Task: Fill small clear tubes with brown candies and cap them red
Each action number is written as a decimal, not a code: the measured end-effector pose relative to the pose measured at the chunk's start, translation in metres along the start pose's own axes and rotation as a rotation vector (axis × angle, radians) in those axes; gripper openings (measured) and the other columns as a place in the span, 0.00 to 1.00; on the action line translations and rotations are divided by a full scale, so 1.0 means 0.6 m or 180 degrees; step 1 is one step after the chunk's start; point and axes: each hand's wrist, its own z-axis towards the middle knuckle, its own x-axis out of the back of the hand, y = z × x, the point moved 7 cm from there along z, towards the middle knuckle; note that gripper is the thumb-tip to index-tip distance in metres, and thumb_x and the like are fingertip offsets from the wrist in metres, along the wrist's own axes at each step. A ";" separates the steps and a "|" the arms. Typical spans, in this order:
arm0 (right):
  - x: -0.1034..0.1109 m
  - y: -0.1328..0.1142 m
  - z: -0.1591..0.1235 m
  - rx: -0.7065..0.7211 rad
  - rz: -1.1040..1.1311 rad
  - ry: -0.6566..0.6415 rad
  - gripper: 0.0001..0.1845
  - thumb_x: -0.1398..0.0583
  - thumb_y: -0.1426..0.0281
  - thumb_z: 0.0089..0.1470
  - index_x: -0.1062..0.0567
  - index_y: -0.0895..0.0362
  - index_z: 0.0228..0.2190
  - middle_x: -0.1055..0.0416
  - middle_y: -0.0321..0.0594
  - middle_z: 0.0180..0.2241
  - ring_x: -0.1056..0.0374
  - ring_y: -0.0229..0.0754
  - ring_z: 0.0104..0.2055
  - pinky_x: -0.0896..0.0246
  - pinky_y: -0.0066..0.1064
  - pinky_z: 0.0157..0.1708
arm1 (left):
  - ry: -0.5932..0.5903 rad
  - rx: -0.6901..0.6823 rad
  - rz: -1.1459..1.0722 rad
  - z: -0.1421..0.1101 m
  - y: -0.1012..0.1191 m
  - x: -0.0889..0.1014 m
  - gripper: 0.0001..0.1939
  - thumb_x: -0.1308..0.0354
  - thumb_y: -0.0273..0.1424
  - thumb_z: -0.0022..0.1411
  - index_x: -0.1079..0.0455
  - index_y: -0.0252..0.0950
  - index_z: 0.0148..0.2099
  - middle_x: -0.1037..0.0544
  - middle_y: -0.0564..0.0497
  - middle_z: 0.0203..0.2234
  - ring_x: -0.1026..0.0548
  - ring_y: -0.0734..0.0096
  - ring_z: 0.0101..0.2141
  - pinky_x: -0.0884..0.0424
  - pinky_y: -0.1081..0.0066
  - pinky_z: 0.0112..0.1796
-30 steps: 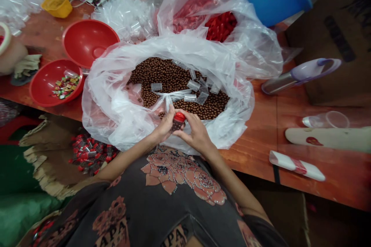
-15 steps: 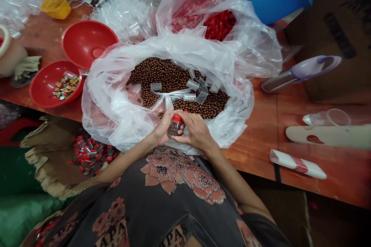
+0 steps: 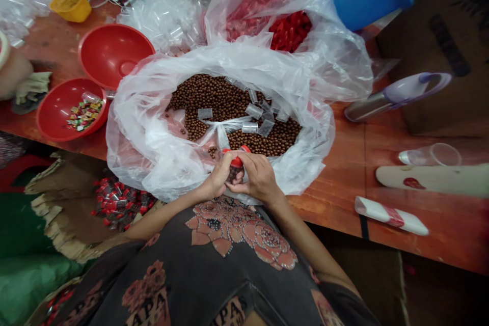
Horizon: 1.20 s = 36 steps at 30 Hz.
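Note:
Both my left hand and my right hand grip a small transparent bottle with a red cap, just above my lap. Brown balls fill the bottle, and my fingers hide most of it. Another bit of red shows by my right fingers, but I cannot tell what it is. Right in front of my hands lies a large transparent plastic bag holding a heap of small brown balls. Several small transparent tubes rest on the heap.
A wooden table holds a bag of red pieces, a bag of transparent tubes, and red bowls, one with wrapped sweets. Filled red-capped bottles lie on cardboard at my left.
My hands have drawn closer together around the bottle, now covering more of it. Its red cap has tilted slightly. The view has shifted a little.

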 end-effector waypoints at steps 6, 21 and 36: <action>-0.008 0.021 -0.029 -0.0492 0.0155 -0.0712 0.35 0.42 0.50 0.58 0.35 0.58 0.58 0.27 0.51 0.51 0.32 0.53 0.51 0.38 0.45 0.48 | 0.0328 -0.0821 0.1013 0.016 0.085 0.047 0.22 0.56 0.49 0.66 0.37 0.38 0.49 0.33 0.57 0.20 0.35 0.76 0.19 0.36 0.74 0.24; -0.022 0.070 -0.036 -0.1357 0.0174 -0.0751 0.22 0.48 0.72 0.62 0.34 0.57 0.57 0.34 0.53 0.55 0.31 0.49 0.52 0.30 0.40 0.45 | 0.0288 -0.0568 0.5627 0.059 0.066 0.039 0.24 0.37 0.37 0.58 0.37 0.33 0.53 0.28 0.38 0.44 0.31 0.46 0.48 0.35 0.52 0.47; -0.061 0.057 0.020 -0.0988 0.0037 -0.1063 0.21 0.49 0.76 0.60 0.34 0.59 0.54 0.30 0.47 0.41 0.29 0.46 0.39 0.33 0.35 0.35 | 0.0027 -0.1587 0.3208 0.010 0.114 0.076 0.28 0.30 0.33 0.47 0.29 0.40 0.52 0.30 0.46 0.48 0.31 0.58 0.49 0.36 0.61 0.53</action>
